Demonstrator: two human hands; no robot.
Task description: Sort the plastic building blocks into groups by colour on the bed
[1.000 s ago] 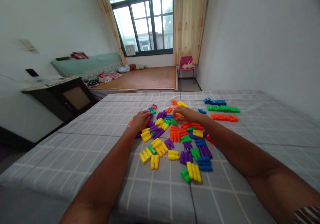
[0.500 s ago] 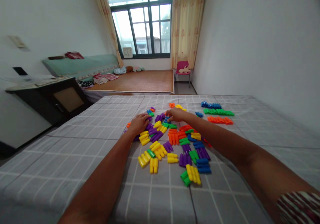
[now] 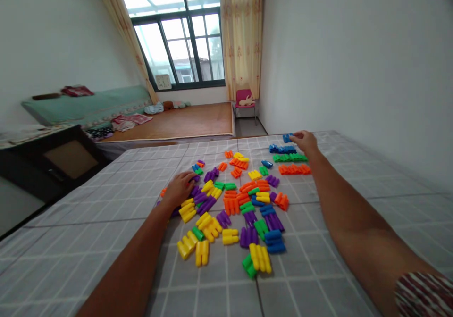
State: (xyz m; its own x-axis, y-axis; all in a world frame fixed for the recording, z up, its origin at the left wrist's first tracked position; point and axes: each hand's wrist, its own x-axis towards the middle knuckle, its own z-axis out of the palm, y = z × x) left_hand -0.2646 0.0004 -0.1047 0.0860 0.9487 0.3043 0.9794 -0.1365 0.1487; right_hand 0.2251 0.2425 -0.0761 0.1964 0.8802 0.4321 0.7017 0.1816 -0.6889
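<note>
My right hand (image 3: 305,142) pinches a blue plastic building block (image 3: 287,138) at the far right of the table, just beyond a row of joined blue blocks (image 3: 282,149). Nearer than that row lie a green row (image 3: 290,158) and an orange row (image 3: 295,170). On the left, my left hand (image 3: 180,188) rests over the loose pile, its fingers stretched across purple blocks (image 3: 196,179); the fingertips are partly hidden. Yellow blocks (image 3: 187,210) lie beside its wrist. Orange blocks (image 3: 231,203) and several other colours spread over the middle.
A grey checked cloth (image 3: 304,270) covers the table. A single blue piece (image 3: 267,164) lies between the pile and the rows. Behind the table are a low bed (image 3: 198,121), a pink chair (image 3: 244,95) and a dark cabinet (image 3: 71,159). A white wall (image 3: 354,62) rises on the right.
My right hand has moved from the middle of the pile to the far right, carrying a blue block. My left hand stays on the purple blocks. The view has turned right.
</note>
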